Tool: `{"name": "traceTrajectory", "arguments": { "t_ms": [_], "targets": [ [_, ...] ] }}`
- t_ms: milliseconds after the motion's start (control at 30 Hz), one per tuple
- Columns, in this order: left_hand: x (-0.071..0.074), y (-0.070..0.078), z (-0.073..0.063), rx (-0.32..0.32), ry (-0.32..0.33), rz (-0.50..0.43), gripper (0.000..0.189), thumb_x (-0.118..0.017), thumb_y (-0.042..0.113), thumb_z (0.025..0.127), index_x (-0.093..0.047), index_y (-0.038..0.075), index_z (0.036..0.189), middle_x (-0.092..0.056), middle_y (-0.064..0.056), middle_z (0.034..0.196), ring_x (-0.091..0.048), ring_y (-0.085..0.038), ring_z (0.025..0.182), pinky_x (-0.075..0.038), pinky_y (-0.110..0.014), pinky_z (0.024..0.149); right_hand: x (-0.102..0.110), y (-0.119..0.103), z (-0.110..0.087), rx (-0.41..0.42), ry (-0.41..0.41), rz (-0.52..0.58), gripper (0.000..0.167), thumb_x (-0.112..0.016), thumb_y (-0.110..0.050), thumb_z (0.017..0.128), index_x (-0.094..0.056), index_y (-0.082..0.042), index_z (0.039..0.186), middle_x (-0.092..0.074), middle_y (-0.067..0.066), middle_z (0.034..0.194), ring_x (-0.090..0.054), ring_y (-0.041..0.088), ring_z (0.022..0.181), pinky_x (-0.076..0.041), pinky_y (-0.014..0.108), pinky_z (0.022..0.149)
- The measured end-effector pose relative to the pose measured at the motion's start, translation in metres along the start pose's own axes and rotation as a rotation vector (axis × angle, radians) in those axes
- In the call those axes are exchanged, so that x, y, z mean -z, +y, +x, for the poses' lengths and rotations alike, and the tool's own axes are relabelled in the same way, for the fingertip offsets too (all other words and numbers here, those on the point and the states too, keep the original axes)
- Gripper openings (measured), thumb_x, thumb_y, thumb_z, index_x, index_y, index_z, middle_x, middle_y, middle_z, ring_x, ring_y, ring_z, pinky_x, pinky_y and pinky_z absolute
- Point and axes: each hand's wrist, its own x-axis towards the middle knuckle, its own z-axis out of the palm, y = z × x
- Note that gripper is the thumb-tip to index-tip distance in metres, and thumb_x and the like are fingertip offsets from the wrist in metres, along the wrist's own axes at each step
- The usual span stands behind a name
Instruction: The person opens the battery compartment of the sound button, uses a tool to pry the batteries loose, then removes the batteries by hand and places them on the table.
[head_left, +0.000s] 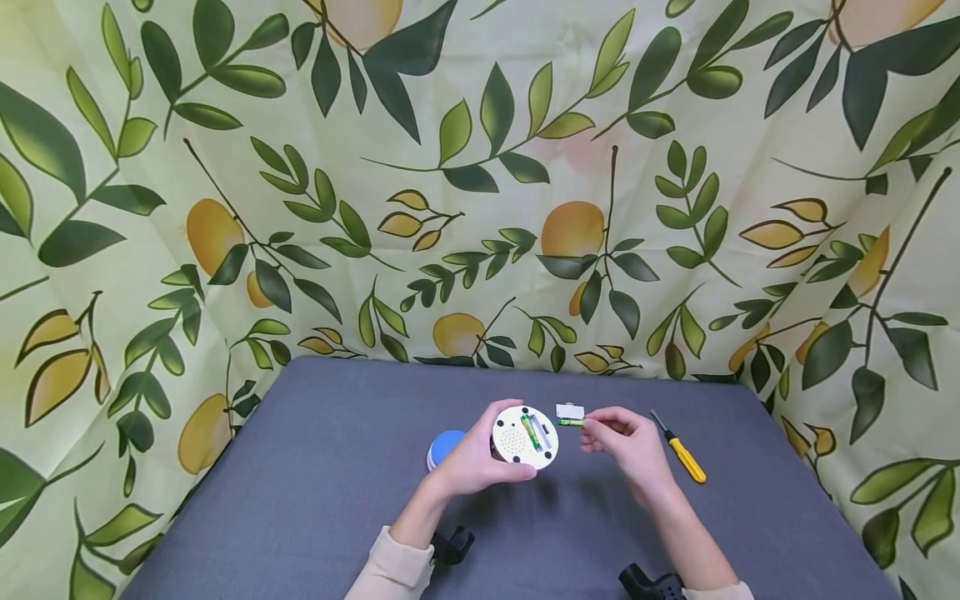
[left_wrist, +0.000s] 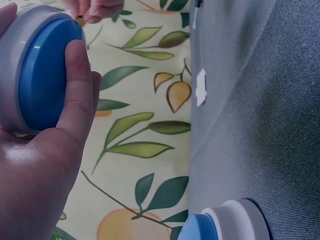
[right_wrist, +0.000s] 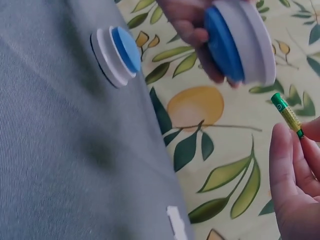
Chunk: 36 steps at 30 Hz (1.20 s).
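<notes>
My left hand (head_left: 472,461) grips a round white device with a blue top (head_left: 525,437), its underside turned up; the open battery bay shows batteries inside. The blue face (left_wrist: 42,75) rests against my fingers. My right hand (head_left: 626,442) pinches a small green battery (head_left: 571,422) just right of the device, and that green battery (right_wrist: 287,114) sticks up from my fingertips (right_wrist: 287,150). A small white cover (head_left: 570,410) lies on the grey table (head_left: 337,500) behind the battery.
A second blue-and-white round device (head_left: 443,448) sits on the table left of my left hand. A yellow-handled screwdriver (head_left: 681,450) lies to the right of my right hand. Leaf-patterned cloth walls (head_left: 480,208) enclose the table on three sides.
</notes>
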Motion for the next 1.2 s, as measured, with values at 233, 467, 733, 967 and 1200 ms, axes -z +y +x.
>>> {"name": "traceTrajectory", "arguments": {
  "t_ms": [233, 467, 733, 967, 1200],
  "targets": [
    [0.001, 0.0, 0.0, 0.0, -0.006, -0.005, 0.089, -0.085, 0.015, 0.078, -0.035, 0.015, 0.151, -0.057, -0.006, 0.124, -0.059, -0.016, 0.103, -0.048, -0.026, 0.089, 0.012, 0.02, 0.016, -0.072, 0.035, 0.031, 0.031, -0.071, -0.008, 0.095, -0.063, 0.016, 0.114, -0.07, 0.02, 0.093, -0.07, 0.02, 0.074, -0.061, 0.036, 0.074],
    [0.001, 0.0, 0.0, 0.0, -0.006, 0.014, 0.089, -0.086, 0.016, 0.078, -0.036, 0.017, 0.151, -0.057, -0.005, 0.124, -0.058, -0.016, 0.106, -0.047, -0.027, 0.091, 0.017, 0.036, 0.035, -0.104, 0.064, -0.046, 0.027, -0.071, -0.006, 0.095, -0.066, 0.015, 0.112, -0.072, 0.023, 0.094, -0.071, 0.018, 0.072, -0.061, 0.037, 0.073],
    [0.001, 0.002, -0.001, -0.001, -0.006, 0.013, 0.088, -0.086, 0.016, 0.078, -0.036, 0.016, 0.151, -0.057, -0.005, 0.124, -0.058, -0.016, 0.105, -0.047, -0.027, 0.09, 0.018, 0.048, 0.052, -0.116, 0.05, -0.057, 0.027, -0.07, -0.003, 0.095, -0.064, 0.017, 0.113, -0.071, 0.019, 0.087, -0.068, 0.015, 0.069, -0.061, 0.034, 0.07],
    [0.001, 0.003, -0.001, 0.005, -0.012, 0.01, 0.089, -0.086, 0.016, 0.078, -0.035, 0.016, 0.151, -0.056, -0.005, 0.124, -0.058, -0.016, 0.105, -0.047, -0.027, 0.09, 0.016, 0.06, 0.062, -0.132, 0.049, -0.123, 0.024, -0.068, 0.0, 0.095, -0.065, 0.017, 0.11, -0.07, 0.024, 0.09, -0.069, 0.018, 0.071, -0.06, 0.032, 0.067],
    [0.002, 0.003, -0.001, 0.005, -0.015, 0.013, 0.089, -0.086, 0.017, 0.078, -0.035, 0.016, 0.151, -0.056, -0.005, 0.126, -0.057, -0.017, 0.106, -0.046, -0.027, 0.091, 0.016, 0.07, 0.069, -0.153, 0.034, -0.224, 0.021, -0.066, 0.0, 0.095, -0.065, 0.016, 0.109, -0.071, 0.021, 0.089, -0.069, 0.018, 0.069, -0.06, 0.031, 0.064]
  ]
}}
